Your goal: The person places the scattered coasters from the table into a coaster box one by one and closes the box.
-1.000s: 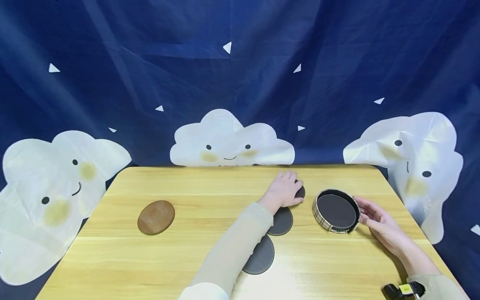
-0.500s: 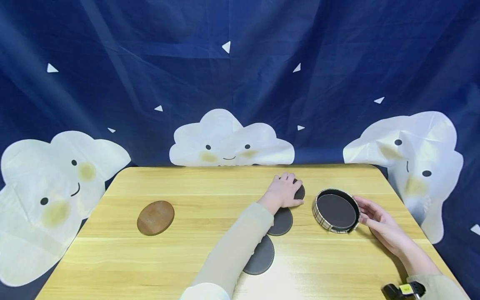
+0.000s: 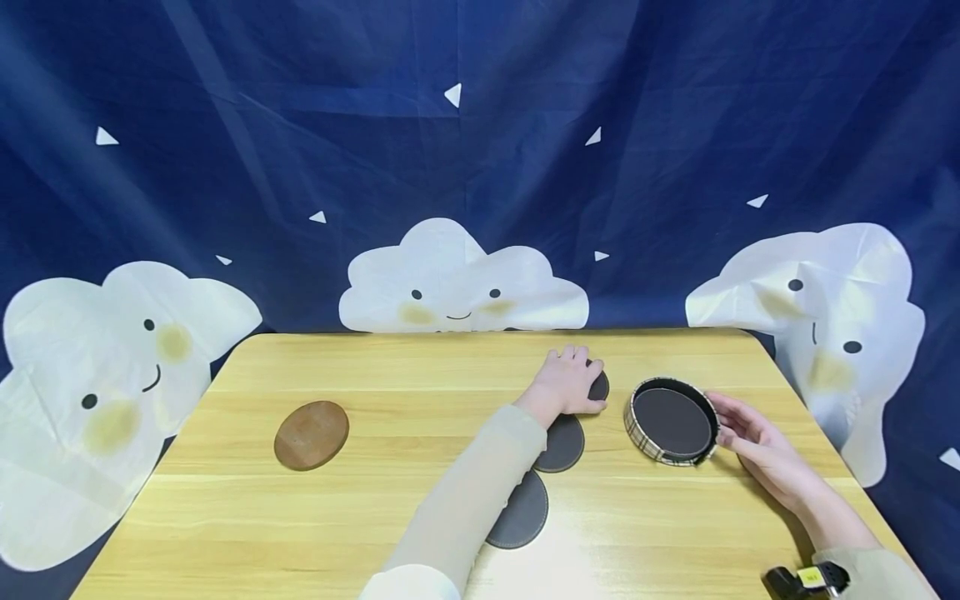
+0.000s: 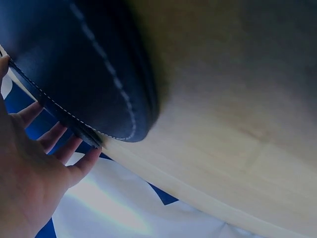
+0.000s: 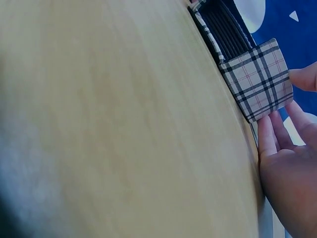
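My left hand reaches to the back of the table and grips a dark round coaster by its edge. Fingers and thumb spread around it and cover much of it. Two more dark stitched coasters lie nearer, a middle coaster and a front coaster, both partly behind the left sleeve. At the right, my right hand holds the plaid wall of a round coaster holder between thumb and fingers. Through the holder's side slot, the right wrist view shows a stack of coasters.
A brown round coaster lies alone on the left of the wooden table. Behind the table hangs a dark blue curtain with clouds. A black device is strapped on the right wrist.
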The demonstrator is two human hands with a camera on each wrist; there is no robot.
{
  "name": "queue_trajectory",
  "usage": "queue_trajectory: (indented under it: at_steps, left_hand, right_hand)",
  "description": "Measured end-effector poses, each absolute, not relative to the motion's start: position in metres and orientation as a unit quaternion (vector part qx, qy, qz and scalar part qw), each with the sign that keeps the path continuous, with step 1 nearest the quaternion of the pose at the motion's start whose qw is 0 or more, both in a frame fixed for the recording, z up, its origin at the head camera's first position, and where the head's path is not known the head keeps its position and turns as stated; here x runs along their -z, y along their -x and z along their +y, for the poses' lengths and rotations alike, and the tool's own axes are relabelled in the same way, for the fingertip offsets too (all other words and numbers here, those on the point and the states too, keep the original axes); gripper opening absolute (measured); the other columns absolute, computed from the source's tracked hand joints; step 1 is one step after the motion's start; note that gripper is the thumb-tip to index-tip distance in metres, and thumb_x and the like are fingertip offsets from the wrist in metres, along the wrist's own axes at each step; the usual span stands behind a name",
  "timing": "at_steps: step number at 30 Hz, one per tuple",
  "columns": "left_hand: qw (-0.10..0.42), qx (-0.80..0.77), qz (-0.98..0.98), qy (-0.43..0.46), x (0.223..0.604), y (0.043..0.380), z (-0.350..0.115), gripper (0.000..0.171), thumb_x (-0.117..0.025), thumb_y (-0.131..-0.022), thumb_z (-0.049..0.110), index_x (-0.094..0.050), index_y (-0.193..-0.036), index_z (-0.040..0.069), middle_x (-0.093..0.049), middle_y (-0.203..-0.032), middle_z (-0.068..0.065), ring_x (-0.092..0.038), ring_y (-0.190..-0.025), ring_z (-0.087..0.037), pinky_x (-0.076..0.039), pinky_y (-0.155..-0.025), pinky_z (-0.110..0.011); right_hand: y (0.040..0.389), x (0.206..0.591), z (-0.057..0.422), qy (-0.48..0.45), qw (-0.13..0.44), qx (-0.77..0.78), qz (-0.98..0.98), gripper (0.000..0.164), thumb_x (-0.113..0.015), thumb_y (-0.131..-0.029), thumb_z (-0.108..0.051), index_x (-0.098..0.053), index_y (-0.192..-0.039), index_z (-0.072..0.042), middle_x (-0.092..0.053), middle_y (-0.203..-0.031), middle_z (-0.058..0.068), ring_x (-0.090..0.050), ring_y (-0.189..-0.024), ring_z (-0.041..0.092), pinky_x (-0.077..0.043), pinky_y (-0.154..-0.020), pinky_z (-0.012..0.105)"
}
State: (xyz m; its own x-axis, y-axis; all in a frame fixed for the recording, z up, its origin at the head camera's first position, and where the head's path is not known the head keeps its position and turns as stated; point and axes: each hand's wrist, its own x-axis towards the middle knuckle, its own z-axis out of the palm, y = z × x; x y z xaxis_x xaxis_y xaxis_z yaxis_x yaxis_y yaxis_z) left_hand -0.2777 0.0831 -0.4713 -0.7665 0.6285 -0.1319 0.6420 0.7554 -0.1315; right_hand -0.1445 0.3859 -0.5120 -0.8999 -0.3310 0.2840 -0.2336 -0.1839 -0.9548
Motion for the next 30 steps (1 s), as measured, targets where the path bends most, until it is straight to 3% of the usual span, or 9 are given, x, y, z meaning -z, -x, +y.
queue_trajectory:
  at_steps: [11,21,30]
  left_hand:
    - [0.035,0.095,0.931,-0.350,0.467,0.280,0.082,0.078,-0.054,-0.096,0.075,-0.042,-0.159,0.031,-0.044,-0.157,-0.002,-0.044,-0.141,-0.022,-0.042,-0.111,-0.043]
    - [-0.016,0.095,0.922,-0.376,0.458,0.278,0.086,0.076,-0.055,-0.094,0.074,-0.045,-0.156,0.031,-0.048,-0.150,0.000,-0.044,-0.135,-0.021,-0.042,-0.104,-0.041]
    - [-0.041,0.104,0.913,-0.393,0.446,0.272,0.091,0.073,-0.054,-0.092,0.076,-0.048,-0.152,0.033,-0.048,-0.146,0.002,-0.044,-0.132,-0.019,-0.040,-0.108,-0.042]
  right_hand:
    - [0.146,0.511,0.384,0.224,0.032,0.735,0.639,0.064,-0.037,-0.102,0.021,-0.051,-0.154,-0.012,-0.063,-0.147,-0.009,-0.061,-0.127,0.001,-0.048,-0.102,0.013]
    - [0.143,0.510,0.384,0.215,0.033,0.730,0.647,0.063,-0.038,-0.102,0.020,-0.052,-0.153,-0.013,-0.063,-0.146,-0.010,-0.061,-0.127,0.001,-0.048,-0.102,0.013]
    - [0.143,0.510,0.385,0.221,0.032,0.729,0.647,0.062,-0.038,-0.102,0.020,-0.049,-0.155,-0.010,-0.063,-0.146,-0.009,-0.061,-0.128,0.000,-0.049,-0.102,0.013]
